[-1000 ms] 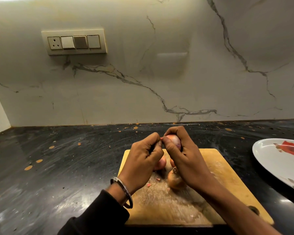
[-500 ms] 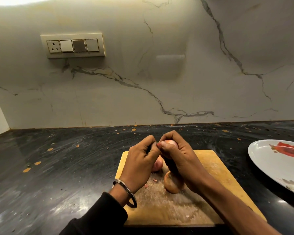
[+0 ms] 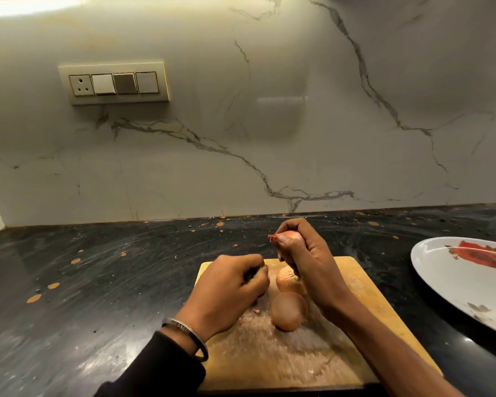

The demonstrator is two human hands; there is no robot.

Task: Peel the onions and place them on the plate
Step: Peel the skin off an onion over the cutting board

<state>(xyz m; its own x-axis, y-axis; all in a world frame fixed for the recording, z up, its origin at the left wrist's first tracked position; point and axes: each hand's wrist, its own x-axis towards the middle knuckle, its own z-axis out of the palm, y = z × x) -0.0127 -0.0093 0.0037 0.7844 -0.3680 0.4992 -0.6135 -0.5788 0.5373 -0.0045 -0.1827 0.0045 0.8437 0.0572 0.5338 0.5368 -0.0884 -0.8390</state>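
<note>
Your right hand [image 3: 301, 255], just above the middle of the frame, has its grip wrapped around one onion [image 3: 288, 234], held up over the far edge of the cutting board [image 3: 364, 305]. Only a pinkish patch and a reddish tip of that onion show past your fingers, so how much skin is left on it is hard to say.

Your left hand [image 3: 229, 290] sits lower, left of centre, over the near-left part of the board. Its fingers are curled in, but you cannot tell whether they pinch a scrap of peel or hold nothing.

Two more onions lie on the board between your hands. The nearer one [image 3: 288, 310] looks fully brown and unpeeled; the farther one [image 3: 287, 279] is half hidden under your right wrist and also seems to keep its skin. A few small pink bits of peel [image 3: 255, 311] lie on the board beside them.

The plate [image 3: 441, 267] rests on the dark table [image 3: 98, 282] at the right edge of the frame, well apart from the board. What shows of it carries no onion, only its red printed pattern.

So you are early on: the first onion is in hand, at least two wait, and nothing is plated yet.
</note>
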